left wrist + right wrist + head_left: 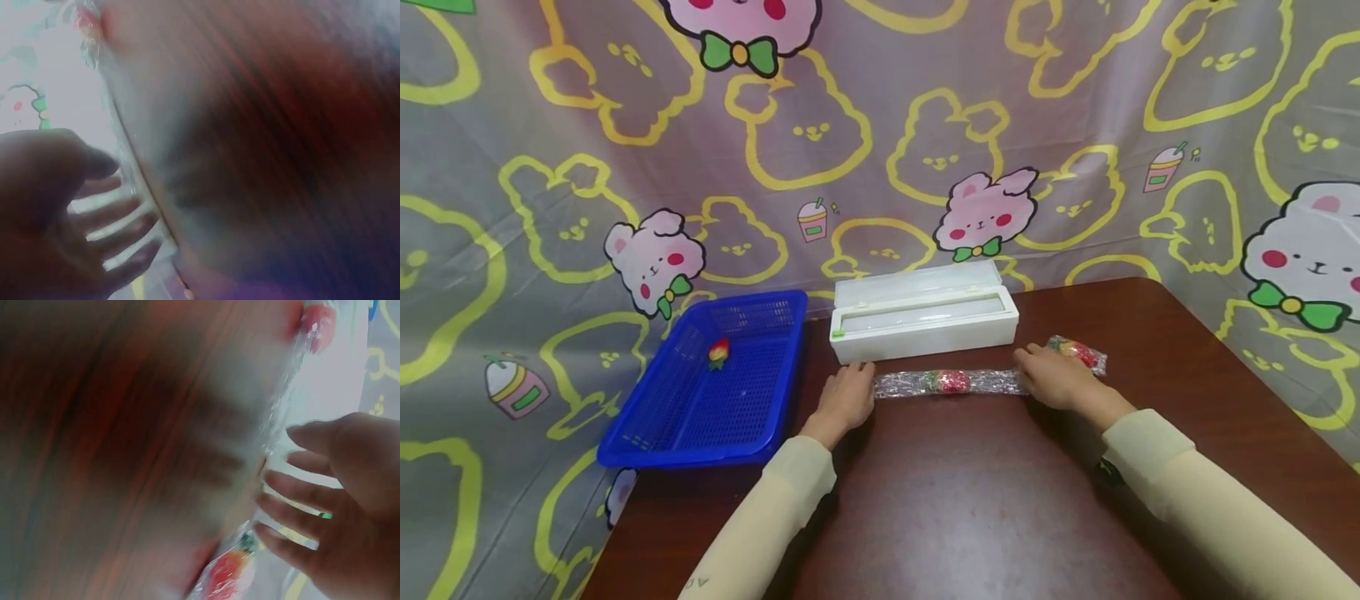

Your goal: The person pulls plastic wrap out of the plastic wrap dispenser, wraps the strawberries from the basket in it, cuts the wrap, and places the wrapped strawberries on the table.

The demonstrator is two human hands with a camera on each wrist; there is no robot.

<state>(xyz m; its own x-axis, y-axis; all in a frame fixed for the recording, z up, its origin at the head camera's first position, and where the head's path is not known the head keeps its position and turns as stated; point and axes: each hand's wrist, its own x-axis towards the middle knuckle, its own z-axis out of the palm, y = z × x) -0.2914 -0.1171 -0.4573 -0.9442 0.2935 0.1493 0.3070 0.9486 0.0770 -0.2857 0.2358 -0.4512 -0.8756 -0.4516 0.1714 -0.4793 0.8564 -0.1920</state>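
A red strawberry lies inside a long strip of clear plastic wrap stretched flat across the table. At the strip's left end is my left hand, its thumb apart from the loosely bent fingers in the left wrist view. My right hand is at the other end, fingertips close to the film and spread in the right wrist view. Just beyond the right hand lies a second wrapped strawberry, partly covered by that hand in the head view.
Behind the strip stands a white wrap dispenser box with its lid raised. To the left is a blue plastic basket holding one unwrapped strawberry. Something small and dark green shows beside the right sleeve. A patterned curtain hangs behind the table.
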